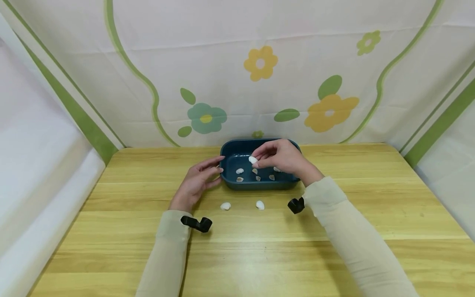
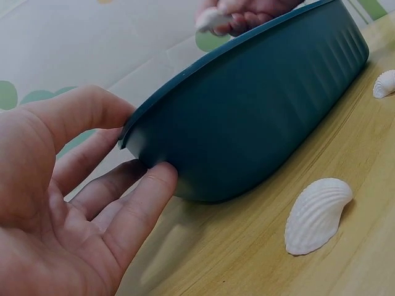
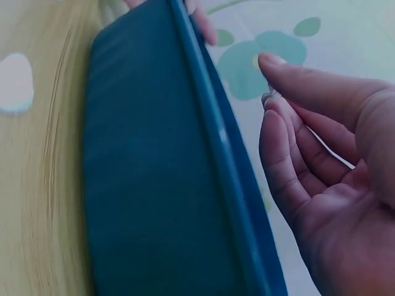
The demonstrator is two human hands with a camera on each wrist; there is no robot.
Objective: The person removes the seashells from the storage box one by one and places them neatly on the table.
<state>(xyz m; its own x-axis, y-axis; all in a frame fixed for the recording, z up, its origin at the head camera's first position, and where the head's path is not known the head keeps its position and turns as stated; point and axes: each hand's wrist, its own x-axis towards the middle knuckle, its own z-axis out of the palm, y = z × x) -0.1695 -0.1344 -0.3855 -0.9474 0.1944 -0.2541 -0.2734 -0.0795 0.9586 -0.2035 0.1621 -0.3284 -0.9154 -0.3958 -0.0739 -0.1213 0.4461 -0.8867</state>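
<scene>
My right hand (image 1: pixel 283 159) pinches a white seashell (image 1: pixel 252 159) between thumb and fingertips, above a dark blue rectangular basin (image 1: pixel 263 186). Against the basin's left end rest the fingers of my left hand (image 1: pixel 194 181), touching its rim and outer wall, as the left wrist view shows. Inside the basin lie several small shells, white ones such as a white shell (image 1: pixel 239 170) and brownish ones such as a brown shell (image 1: pixel 272 177). Part of the basin is hidden behind my right hand. In the right wrist view the pinched shell (image 3: pixel 269 97) is mostly covered by fingers.
In front of the basin, two white ribbed shells lie on the wooden table (image 1: pixel 237 255): a left shell (image 1: pixel 225 206) and a right shell (image 1: pixel 260 205). Behind the basin hangs a white flowered curtain (image 1: pixel 222 62). Each wrist carries a black camera mount (image 1: pixel 196 223).
</scene>
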